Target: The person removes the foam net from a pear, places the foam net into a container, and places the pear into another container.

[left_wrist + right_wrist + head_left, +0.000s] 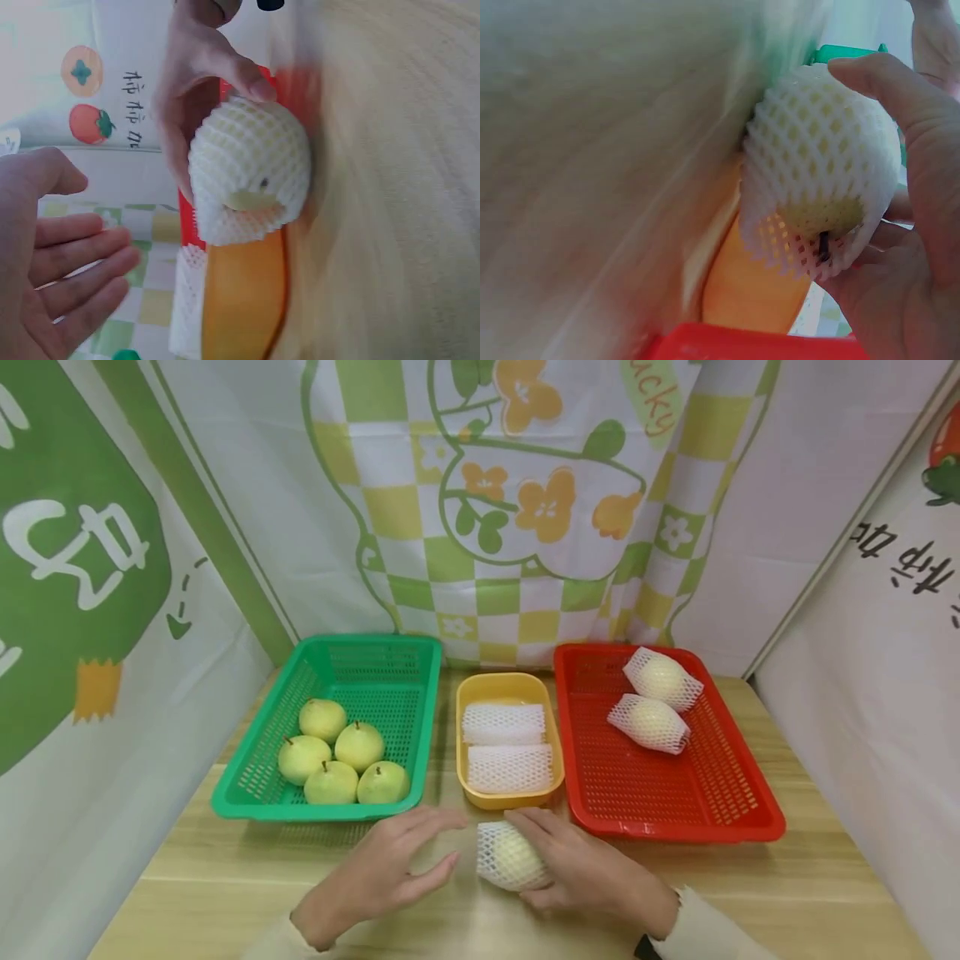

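Note:
A pear in a white foam net sleeve (514, 857) is at the table's front middle, its stem end showing through the net's opening in the right wrist view. My right hand (581, 867) grips it from the right, thumb on one side and fingers on the other. To its left my left hand (390, 870) is held apart from the pear, fingers spread and nothing in them. Several bare pears (331, 782) lie in the green basket (322, 811). Two netted pears (649, 724) rest in the red basket (675, 828).
Between the baskets stands a yellow tub (511, 802) with folded white foam nets (510, 768) in it. All three containers stand along the back of the wooden table (202, 877). A patterned curtain (540, 510) hangs behind them, with printed cloth walls at both sides.

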`<state>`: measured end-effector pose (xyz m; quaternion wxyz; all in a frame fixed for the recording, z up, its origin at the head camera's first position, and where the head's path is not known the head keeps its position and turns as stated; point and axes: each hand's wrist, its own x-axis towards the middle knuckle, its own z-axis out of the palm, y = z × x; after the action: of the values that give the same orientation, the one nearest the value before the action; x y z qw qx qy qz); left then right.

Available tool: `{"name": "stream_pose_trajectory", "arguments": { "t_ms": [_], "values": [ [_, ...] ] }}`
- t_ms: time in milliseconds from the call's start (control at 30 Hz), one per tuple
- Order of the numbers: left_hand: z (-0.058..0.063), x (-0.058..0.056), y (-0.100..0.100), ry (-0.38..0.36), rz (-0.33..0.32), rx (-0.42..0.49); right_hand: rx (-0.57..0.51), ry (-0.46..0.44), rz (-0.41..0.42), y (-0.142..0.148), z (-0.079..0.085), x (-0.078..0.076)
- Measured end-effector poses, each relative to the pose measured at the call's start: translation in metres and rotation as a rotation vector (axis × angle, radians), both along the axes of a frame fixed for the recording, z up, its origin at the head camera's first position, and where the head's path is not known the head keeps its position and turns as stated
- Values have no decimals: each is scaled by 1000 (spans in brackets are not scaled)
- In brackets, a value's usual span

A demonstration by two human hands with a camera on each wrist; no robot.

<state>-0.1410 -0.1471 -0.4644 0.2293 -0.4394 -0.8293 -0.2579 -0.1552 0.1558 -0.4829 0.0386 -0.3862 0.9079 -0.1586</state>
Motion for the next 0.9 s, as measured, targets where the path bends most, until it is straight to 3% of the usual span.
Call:
{"name": "stream_pose_trajectory", "arguments": {
  "t_ms": [200,300,500,667,900],
  "values": [
    [-24,-10,3,-289,-23,-60,-80,-82,-52,11,-5,2],
    [-37,-19,7,-361,-37,-97,-118,-89,-66,14,-8,3],
    [-49,-26,18,-360,-53,-118,-168,-126,-76,15,-13,3],
    [-46,-27,29,-374,-45,-112,-185,-102,-71,15,-14,3],
    [-43,-31,48,-424,-27,-168,-202,-76,-59,15,-15,3]
  ]
}}
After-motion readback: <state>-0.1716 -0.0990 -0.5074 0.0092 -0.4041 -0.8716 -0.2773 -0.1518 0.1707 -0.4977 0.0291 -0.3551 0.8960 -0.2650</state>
